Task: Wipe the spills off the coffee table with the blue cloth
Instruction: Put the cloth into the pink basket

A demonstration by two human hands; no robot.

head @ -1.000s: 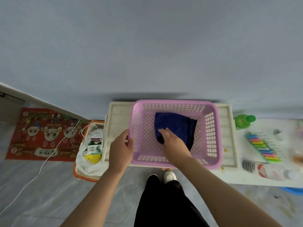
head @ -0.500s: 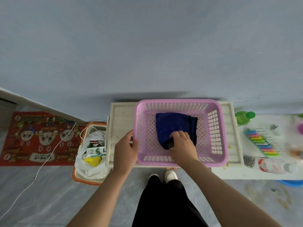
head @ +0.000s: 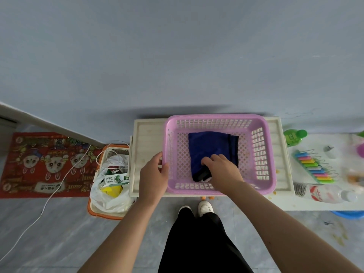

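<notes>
A folded blue cloth (head: 210, 146) lies inside a pink lattice basket (head: 262, 154) that stands on a cream coffee table (head: 146, 138). My right hand (head: 222, 170) reaches into the basket and pinches the cloth's near edge, which curls up under my fingers. My left hand (head: 153, 175) grips the basket's left rim. Small yellowish spill spots (head: 277, 171) show on the table's right side, by the basket.
An orange bin (head: 110, 180) lined with a white bag holds a milk carton, left of the table. A white surface (head: 338, 150) to the right carries a green bottle (head: 294, 135), coloured clips (head: 313, 167) and a lying water bottle (head: 325, 193). A red mat and white cable lie on the floor at left.
My right hand went from lying flat on the cloth to closing on its near edge and lifting it slightly. My left hand stays on the basket rim.
</notes>
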